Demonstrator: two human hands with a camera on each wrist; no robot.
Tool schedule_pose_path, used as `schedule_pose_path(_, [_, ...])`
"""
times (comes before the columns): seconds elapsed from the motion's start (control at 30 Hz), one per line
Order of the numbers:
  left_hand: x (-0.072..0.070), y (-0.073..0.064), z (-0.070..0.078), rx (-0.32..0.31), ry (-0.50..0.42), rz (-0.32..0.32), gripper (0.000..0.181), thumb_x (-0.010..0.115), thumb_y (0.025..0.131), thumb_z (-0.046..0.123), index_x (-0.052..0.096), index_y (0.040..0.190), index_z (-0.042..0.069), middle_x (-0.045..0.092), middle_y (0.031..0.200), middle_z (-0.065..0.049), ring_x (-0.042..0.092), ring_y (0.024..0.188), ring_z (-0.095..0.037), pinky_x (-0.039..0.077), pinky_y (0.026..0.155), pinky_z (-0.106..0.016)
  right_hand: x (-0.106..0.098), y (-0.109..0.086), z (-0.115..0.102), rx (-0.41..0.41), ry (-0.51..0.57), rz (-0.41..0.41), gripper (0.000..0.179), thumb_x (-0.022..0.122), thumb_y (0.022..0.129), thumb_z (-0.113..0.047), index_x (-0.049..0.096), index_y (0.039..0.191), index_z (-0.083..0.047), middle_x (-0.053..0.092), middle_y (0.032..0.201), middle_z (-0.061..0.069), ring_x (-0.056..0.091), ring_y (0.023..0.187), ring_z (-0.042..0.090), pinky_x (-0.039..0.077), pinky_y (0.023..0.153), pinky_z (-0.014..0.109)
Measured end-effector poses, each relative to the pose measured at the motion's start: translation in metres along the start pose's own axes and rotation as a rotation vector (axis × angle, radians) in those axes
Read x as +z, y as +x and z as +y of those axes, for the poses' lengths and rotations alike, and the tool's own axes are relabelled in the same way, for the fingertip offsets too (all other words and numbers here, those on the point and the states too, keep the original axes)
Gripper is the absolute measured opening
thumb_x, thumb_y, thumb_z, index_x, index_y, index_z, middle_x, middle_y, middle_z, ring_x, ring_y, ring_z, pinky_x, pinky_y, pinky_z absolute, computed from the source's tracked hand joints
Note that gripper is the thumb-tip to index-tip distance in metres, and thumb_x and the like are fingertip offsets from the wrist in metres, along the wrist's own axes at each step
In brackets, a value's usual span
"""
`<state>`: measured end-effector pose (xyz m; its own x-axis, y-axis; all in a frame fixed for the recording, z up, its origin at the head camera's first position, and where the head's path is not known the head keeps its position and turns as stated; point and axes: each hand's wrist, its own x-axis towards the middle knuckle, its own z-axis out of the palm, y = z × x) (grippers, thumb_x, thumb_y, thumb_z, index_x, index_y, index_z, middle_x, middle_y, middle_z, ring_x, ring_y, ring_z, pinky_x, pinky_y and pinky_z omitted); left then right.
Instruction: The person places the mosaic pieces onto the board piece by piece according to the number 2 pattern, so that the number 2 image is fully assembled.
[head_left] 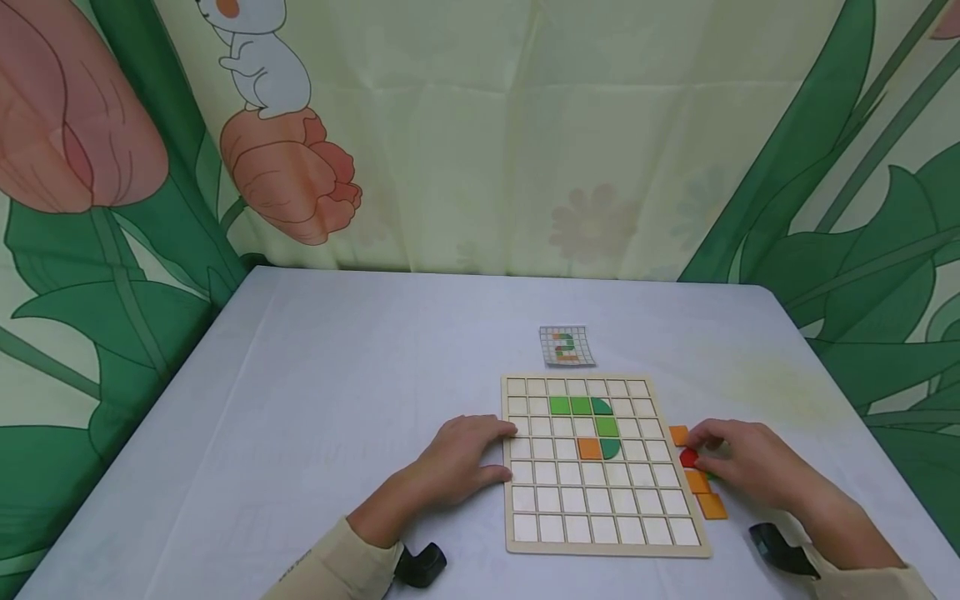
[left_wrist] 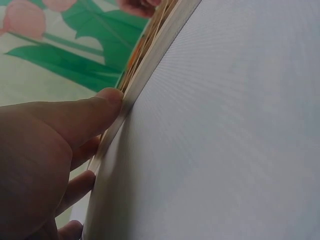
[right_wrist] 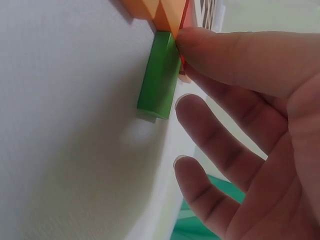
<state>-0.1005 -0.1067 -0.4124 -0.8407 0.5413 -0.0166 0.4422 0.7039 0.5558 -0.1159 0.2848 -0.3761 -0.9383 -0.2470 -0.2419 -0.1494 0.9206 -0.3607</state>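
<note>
A wooden grid board [head_left: 606, 550] lies on the table. Green squares [head_left: 581, 406], dark green rounded pieces [head_left: 611, 449] and an orange square [head_left: 589, 449] fill some of its cells. My left hand [head_left: 461, 458] touches the board's left edge with thumb and fingertips spread apart; the left wrist view shows the thumb [left_wrist: 107, 102] against the wooden rim. At the board's right side, my right hand [head_left: 757, 458] pinches a red piece [head_left: 687, 457] between thumb and index finger, the other fingers loosely bent. A green block [right_wrist: 160, 75] sits just under that thumb, mostly hidden in the head view.
Orange squares [head_left: 712, 506] lie in a row along the board's right edge, around the red piece. Behind the board is a small pattern card [head_left: 567, 346] with a coloured figure on a grid. A printed curtain [head_left: 525, 167] hangs behind the white table [head_left: 360, 350].
</note>
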Motion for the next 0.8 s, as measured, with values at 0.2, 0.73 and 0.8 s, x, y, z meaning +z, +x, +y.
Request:
schedule_pose_path(0.2, [0.0, -0.0003, -0.0003, 0.009, -0.003, 0.004, 0.052, 0.076, 0.091, 0.027, 0.057, 0.137, 0.012, 0.059, 0.136, -0.003, 0.048, 0.133, -0.023, 0.034, 0.11, -0.051, 0.0009, 0.0014, 0.0004, 0.002, 0.008, 0.006, 0.021, 0.076, 0.085, -0.01, 0.071, 0.105, -0.007, 0.065, 0.099, 0.005, 0.055, 0.089, 0.027, 0.053, 0.083, 0.055])
schedule_pose_path(0.73, [0.0022, 0.0001, -0.0026, 0.02, -0.005, 0.016, 0.052, 0.076, 0.091, 0.027, 0.057, 0.137, 0.012, 0.059, 0.137, -0.002, 0.049, 0.133, -0.023, 0.034, 0.11, -0.052, 0.0029, 0.0034, -0.0013, 0.023, -0.003, -0.012, 0.027, 0.08, 0.084, -0.013, 0.07, 0.108, -0.005, 0.065, 0.098, 0.004, 0.055, 0.088, 0.025, 0.053, 0.084, 0.054])
schedule_pose_path(0.8, [0.0027, 0.0, -0.0029, 0.021, -0.005, 0.017, 0.052, 0.076, 0.091, 0.027, 0.058, 0.137, 0.012, 0.059, 0.136, -0.002, 0.049, 0.133, -0.023, 0.034, 0.11, -0.051, 0.0035, 0.0036, -0.0016, 0.02, -0.011, -0.005, 0.027, 0.08, 0.084, -0.013, 0.07, 0.108, -0.004, 0.065, 0.097, 0.004, 0.055, 0.088, 0.025, 0.053, 0.084, 0.055])
